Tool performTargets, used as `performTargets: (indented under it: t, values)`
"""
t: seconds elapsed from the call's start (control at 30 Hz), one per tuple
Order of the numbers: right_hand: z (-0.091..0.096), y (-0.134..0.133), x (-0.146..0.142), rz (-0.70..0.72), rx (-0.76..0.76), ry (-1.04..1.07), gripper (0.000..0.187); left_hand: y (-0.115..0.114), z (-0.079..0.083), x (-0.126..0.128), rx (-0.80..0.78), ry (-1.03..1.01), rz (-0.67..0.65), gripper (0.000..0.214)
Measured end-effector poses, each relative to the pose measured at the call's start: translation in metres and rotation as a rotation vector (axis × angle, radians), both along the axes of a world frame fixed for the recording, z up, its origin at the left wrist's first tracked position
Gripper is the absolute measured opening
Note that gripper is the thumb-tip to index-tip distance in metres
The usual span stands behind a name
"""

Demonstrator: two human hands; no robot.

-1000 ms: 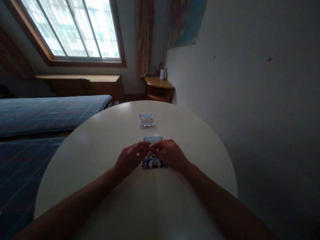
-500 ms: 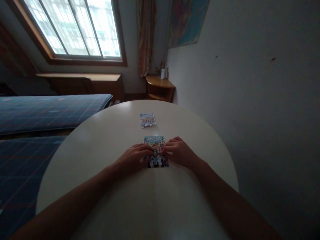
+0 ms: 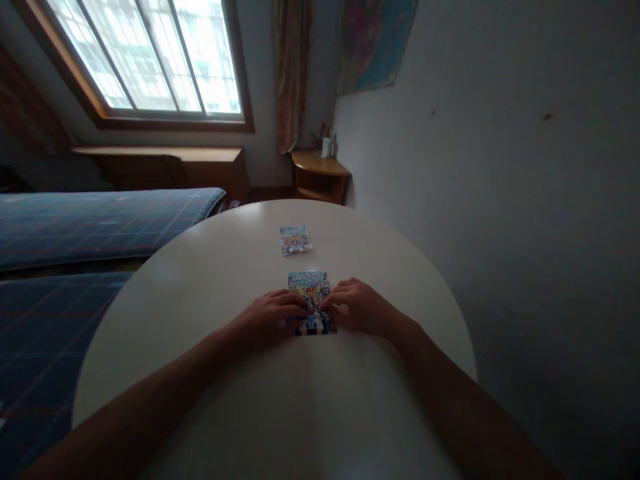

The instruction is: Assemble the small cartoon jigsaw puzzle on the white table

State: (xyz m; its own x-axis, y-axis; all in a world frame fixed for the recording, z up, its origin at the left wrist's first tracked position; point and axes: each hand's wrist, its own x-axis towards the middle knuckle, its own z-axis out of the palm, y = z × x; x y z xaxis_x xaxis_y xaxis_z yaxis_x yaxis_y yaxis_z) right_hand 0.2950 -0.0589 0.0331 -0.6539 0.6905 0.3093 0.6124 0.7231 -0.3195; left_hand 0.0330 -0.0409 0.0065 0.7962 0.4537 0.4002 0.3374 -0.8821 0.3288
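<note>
A small colourful picture sheet (image 3: 309,283) lies flat on the white round table (image 3: 225,267). A crowded many-coloured pattern covers it, with a blue-and-white cartoon figure near its lower edge. My left hand (image 3: 273,317) rests over the sheet's left side, fingers stretched out onto it and thumb lower down. From the right, my right hand (image 3: 360,307) reaches onto the sheet. Its thumb and fingertips come together near the middle; whatever may be between them is too small to make out. Beyond the sheet lies a small printed packet (image 3: 295,240), apart from both hands.
A bed with a blue plaid cover (image 3: 100,223) stands along the table's left. Close on the right is a bare wall (image 3: 500,233). Behind the table are a wooden corner shelf (image 3: 320,163), a long wooden desk (image 3: 165,155) and a window (image 3: 150,60).
My right hand has shifted very slightly, its fingers drawn a little closer together. The left hand, the sheet and the packet look the same.
</note>
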Motion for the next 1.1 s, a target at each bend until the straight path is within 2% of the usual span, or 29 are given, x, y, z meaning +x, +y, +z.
performTargets:
  t: [1.1]
  values:
    - [0.0001,-0.0019,-0.0087,-0.018,-0.174,0.092,0.015,-0.0011,0.0042,0.0014,0.004,0.005,-0.003,0.017]
